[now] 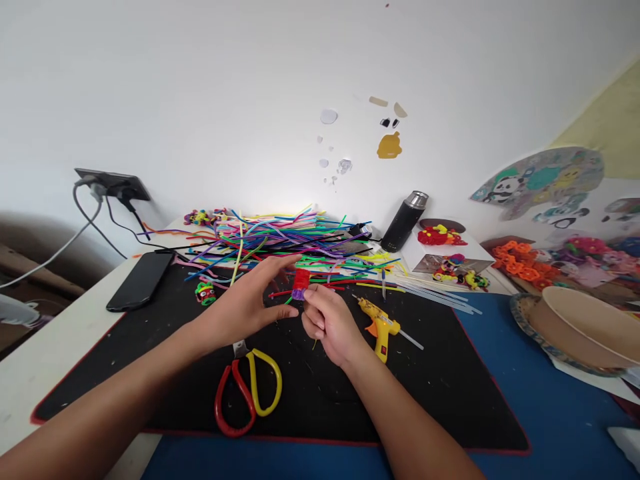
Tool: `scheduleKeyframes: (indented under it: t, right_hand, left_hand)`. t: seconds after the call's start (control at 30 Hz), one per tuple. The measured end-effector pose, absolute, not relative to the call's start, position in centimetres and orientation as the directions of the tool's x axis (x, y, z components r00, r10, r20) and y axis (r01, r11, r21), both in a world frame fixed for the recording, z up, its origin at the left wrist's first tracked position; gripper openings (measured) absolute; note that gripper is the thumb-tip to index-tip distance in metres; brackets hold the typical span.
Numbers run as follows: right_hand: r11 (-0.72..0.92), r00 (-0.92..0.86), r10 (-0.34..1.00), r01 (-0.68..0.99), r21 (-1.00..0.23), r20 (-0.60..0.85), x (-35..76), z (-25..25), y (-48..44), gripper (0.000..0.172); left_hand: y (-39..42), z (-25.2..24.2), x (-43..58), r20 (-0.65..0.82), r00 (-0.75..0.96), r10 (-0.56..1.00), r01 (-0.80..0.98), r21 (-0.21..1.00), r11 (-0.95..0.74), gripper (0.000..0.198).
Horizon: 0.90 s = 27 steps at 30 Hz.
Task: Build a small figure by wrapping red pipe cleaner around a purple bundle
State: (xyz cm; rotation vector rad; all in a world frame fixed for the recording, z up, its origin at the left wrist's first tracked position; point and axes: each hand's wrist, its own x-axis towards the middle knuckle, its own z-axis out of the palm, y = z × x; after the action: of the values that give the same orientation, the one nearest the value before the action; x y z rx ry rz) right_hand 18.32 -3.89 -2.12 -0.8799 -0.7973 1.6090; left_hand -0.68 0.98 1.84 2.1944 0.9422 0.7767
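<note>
Between thumb and fingers, my right hand (330,323) pinches a small red and purple pipe-cleaner piece (301,280) above the black mat. My left hand (255,290) is beside it on the left, thumb and fingers spread apart, with nothing visible between them. Scissors (250,387) with one red and one yellow handle lie below my left hand, their blades partly hidden. To the right of my right hand rests a yellow hot glue gun (380,327) with a clear glue stick in its back. A small red and green pipe-cleaner figure (205,293) stands left of my left hand.
A pile of colourful pipe cleaners (280,233) spreads along the wall. A black phone (141,281) lies at left, near a power strip (113,183). A black thermos (405,220) stands behind. Bowls (590,327) and orange pipe-cleaner pieces (523,263) are at right.
</note>
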Motion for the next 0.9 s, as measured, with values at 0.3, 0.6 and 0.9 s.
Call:
scheduleKeyframes:
  t: [0.3,0.6,0.9]
  right_hand:
    - [-0.211,-0.203,0.971,-0.462,-0.862,-0.128,17.8,-2.7,-3.9,0.028]
    - [-0.147,-0.221,0.974,-0.439,-0.886,-0.051,17.9,-3.0,-3.9,0.031]
    - [-0.084,0.012,0.996,-0.259,-0.962,-0.09,19.3,-4.1,-1.8,0.04]
  left_hand:
    - [1.5,1.4,-1.3,0.297,0.641,0.708,0.45,0.602,-0.66,0.056]
    - [1.9,2.5,-1.4,0.282,0.591,0.756,0.463,0.648,-0.604,0.048]
    - [6.2,3.6,-5.3,0.123,0.229,0.966,0.12,0.981,-0.153,0.064]
